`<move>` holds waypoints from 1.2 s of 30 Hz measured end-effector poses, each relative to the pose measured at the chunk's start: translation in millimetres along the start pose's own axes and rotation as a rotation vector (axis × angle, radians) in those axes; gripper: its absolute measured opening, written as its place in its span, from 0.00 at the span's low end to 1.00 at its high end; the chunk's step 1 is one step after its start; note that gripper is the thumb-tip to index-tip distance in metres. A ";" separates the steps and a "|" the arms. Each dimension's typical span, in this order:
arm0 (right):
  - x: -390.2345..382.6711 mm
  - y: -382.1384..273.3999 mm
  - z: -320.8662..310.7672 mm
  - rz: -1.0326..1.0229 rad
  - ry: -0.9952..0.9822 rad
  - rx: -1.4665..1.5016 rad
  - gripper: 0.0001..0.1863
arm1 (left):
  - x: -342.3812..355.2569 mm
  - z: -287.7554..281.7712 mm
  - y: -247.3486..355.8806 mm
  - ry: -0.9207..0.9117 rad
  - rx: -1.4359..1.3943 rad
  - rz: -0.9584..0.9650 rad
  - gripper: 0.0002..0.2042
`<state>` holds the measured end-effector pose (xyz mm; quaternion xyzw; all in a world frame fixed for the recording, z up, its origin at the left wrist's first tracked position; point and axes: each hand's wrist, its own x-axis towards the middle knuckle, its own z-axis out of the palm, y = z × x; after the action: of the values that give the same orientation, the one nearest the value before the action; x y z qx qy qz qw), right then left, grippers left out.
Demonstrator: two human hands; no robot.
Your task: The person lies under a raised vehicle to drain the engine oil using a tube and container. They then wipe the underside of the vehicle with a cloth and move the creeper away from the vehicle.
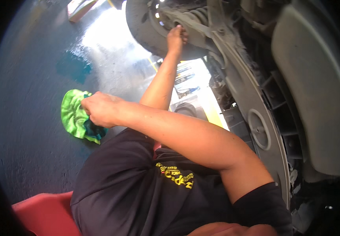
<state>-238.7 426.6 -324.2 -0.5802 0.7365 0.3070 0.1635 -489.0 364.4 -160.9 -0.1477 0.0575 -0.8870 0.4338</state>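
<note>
Hands well apart. Right hand (102, 109) closed firmly on a bright green cloth bundle with dark teal parts (72, 114); the bundle hung at the person's left side, over the dark blue-grey, glossy floor (28, 126). Right forearm passed across in front of the left arm. Left hand (176, 38) was raised toward a vehicle's underside, fingers curled, beside a dark round rubber tyre (141, 27); could not tell whether it gripped anything there. A smooth, curved grey panel (311, 90) lay off right. Flat red board (46, 214) showed lower left, beside the person's black shirt (134, 196).
</note>
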 end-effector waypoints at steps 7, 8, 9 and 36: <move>-29.1 -4.9 -66.9 0.179 0.129 0.200 0.09 | -3.7 59.5 3.8 0.036 -0.005 0.079 0.13; -31.8 -5.5 -74.1 0.265 0.227 0.361 0.10 | -5.3 50.9 0.5 0.030 0.021 0.096 0.13; -13.1 47.6 -71.0 0.140 0.190 -0.003 0.11 | -5.8 46.5 1.5 0.052 0.013 0.069 0.13; -260.7 92.5 -20.8 0.514 0.764 0.141 0.12 | -219.3 110.8 148.4 -1.059 0.652 0.995 0.29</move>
<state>-253.5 622.6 -128.5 -0.4380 0.8828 0.0512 -0.1617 -215.6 448.2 -136.3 -0.3722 -0.3596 -0.3732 0.7700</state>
